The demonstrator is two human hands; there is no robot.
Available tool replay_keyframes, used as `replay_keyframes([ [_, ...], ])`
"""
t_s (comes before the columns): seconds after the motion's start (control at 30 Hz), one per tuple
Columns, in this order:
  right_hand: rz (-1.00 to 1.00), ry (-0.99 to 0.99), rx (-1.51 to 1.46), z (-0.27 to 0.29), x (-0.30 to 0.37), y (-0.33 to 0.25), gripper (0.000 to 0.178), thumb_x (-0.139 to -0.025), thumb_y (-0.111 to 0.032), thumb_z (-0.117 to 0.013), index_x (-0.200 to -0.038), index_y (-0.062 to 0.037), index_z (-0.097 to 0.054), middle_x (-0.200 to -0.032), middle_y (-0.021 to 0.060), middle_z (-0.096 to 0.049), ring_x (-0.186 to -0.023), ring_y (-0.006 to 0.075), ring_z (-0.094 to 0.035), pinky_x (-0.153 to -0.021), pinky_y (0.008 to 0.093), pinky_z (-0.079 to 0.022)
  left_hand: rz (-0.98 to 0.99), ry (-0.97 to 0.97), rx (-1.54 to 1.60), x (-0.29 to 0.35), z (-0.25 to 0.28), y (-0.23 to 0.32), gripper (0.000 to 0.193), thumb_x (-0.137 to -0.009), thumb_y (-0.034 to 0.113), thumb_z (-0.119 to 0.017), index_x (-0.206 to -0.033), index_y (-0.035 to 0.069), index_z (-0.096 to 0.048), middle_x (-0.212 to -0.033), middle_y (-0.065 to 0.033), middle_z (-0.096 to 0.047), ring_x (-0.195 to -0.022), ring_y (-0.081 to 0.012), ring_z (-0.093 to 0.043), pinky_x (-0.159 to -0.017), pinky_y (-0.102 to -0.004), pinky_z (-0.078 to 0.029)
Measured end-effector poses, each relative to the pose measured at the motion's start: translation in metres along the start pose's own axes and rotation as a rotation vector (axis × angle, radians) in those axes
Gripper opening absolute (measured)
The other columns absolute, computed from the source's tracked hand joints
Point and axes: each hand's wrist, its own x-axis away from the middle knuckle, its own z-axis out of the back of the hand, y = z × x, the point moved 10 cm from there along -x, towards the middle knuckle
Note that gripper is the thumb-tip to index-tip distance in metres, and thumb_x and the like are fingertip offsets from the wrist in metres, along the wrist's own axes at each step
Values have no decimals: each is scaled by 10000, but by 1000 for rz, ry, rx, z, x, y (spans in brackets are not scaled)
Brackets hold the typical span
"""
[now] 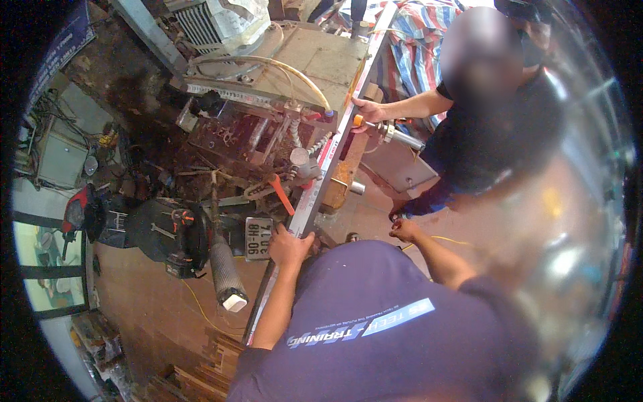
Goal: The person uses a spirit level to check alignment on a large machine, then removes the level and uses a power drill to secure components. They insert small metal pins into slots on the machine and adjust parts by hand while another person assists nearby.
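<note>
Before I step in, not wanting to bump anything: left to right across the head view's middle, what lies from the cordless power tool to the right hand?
Cordless power tool, grey textured cylinder, license plate, left hand, right hand.

A workshop floor with a parked motorcycle (137, 224) and stored material around it.
A cordless drill (182, 244) and a grey wrench (162, 231) lie on its black seat, near a number plate (258, 249); below, a yellow cord (195, 299) curves over the floor (144, 295) toward wooden planks (207, 375). A striped tarpaulin (410, 74) drapes at the far side; framed windows (53, 242) stand at left.
</note>
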Motion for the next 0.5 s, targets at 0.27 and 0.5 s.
replay_keyframes([
  [0.27,-14,2,-17,-3,-5,19,488,-816,-457,-850,-1109,-69,-817,-1008,204,-818,-952,366,-791,-884,478,-621,-2,17,36,1,0,-1,1007,-688,618,-922,-1399,-23,-607,-1338,-261,-692,-1195,-453,-711,-995,-553,-583],
  [0.5,33,4,-16,14,-13,-8,479,-824,-473,-825,-1078,-67,-804,-901,161,-817,-825,350,-789,-812,477,-618,14,8,8,0,0,0,992,-686,621,-927,-1375,-22,-616,-1306,-250,-709,-1171,-448,-721,-978,-547,-590],
])
